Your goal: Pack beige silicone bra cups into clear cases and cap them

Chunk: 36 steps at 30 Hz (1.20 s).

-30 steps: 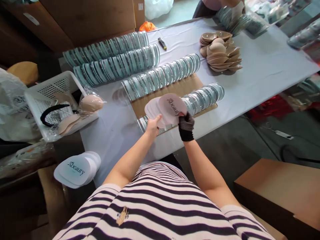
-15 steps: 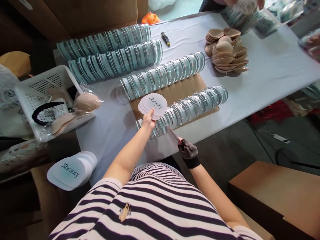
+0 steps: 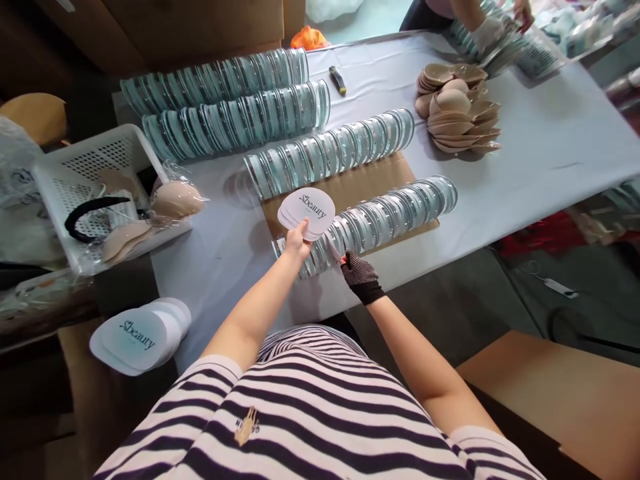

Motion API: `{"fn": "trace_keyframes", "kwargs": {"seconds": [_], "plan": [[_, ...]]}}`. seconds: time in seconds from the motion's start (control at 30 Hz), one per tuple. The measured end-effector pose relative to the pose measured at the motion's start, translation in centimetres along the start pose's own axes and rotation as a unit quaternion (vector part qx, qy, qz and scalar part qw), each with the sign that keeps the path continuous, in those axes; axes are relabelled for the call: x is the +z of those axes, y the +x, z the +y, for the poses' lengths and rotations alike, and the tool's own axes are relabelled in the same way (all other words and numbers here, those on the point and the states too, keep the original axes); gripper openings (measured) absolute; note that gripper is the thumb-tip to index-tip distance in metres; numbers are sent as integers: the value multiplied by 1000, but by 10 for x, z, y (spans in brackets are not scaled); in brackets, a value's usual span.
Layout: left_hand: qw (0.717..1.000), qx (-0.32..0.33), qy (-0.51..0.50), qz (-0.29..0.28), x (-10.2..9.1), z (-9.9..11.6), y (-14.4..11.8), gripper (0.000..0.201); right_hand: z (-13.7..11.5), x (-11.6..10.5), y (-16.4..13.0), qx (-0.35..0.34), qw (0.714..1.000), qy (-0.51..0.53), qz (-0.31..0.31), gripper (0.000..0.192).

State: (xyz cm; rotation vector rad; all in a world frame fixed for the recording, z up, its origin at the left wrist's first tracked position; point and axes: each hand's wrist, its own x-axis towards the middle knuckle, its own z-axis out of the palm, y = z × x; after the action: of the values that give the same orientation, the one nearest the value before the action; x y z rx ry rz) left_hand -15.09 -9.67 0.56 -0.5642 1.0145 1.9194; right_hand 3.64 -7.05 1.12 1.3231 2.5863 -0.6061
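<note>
Card stack (image 3: pixel 306 212) pinched in left hand (image 3: pixel 297 243); gloved right hand (image 3: pixel 358 269) grips single card beside it.

You have four long rows of clear round plastic cases (image 3: pixel 330 152) on the desk (image 3: pixel 540 153), two at upper left and two at centre. There are two stacks of white rounded printed cards: one (image 3: pixel 306 212) at centre frame, one (image 3: pixel 137 335) at lower left. You have one pile of beige cup-shaped pads (image 3: pixel 457 117) at upper right, one white perforated plastic basket (image 3: pixel 85 180) at left, and one small dark and yellow knife (image 3: pixel 339 80) at top centre.
</note>
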Motion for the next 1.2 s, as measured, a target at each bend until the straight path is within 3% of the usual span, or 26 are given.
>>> {"fn": "trace_keyframes", "kwargs": {"seconds": [0.2,0.33,0.43,0.57,0.67,0.73,0.8,0.87,0.93,0.97,1.07,1.2], "plan": [[1000,1,3,-13,-4,-2,2,33,-15,26,17,18,1000,-24,2,33],[1000,5,7,-14,-4,-3,1,34,-13,26,18,5,999,-48,-23,29],[1000,9,7,-16,-5,-4,0,35,-12,19,20,23,994,95,-44,22],[999,24,4,-23,-6,-6,0,35,-17,14,23,35,931,343,-123,29],[999,36,3,-19,-5,-8,0,36,-17,8,22,51,891,418,-170,32],[999,43,6,-16,-4,-10,0,37,-14,-2,24,77,894,389,-209,29],[999,49,14,-15,-2,-10,-3,39,-9,-16,30,83,942,284,-161,27],[998,55,27,-24,-1,-10,-10,40,-4,-32,39,65,974,215,-15,29],[996,65,40,-48,-3,-9,-22,42,-2,-46,48,29,969,210,125,40],[995,70,44,-63,-4,-8,-28,43,-4,-49,51,6,964,211,159,46],[992,80,44,-84,-14,-6,-44,43,-21,-47,44,-69,964,183,181,61],[992,98,59,-56,-33,-7,-52,35,-57,-23,13,-117,956,167,213,60]]}}
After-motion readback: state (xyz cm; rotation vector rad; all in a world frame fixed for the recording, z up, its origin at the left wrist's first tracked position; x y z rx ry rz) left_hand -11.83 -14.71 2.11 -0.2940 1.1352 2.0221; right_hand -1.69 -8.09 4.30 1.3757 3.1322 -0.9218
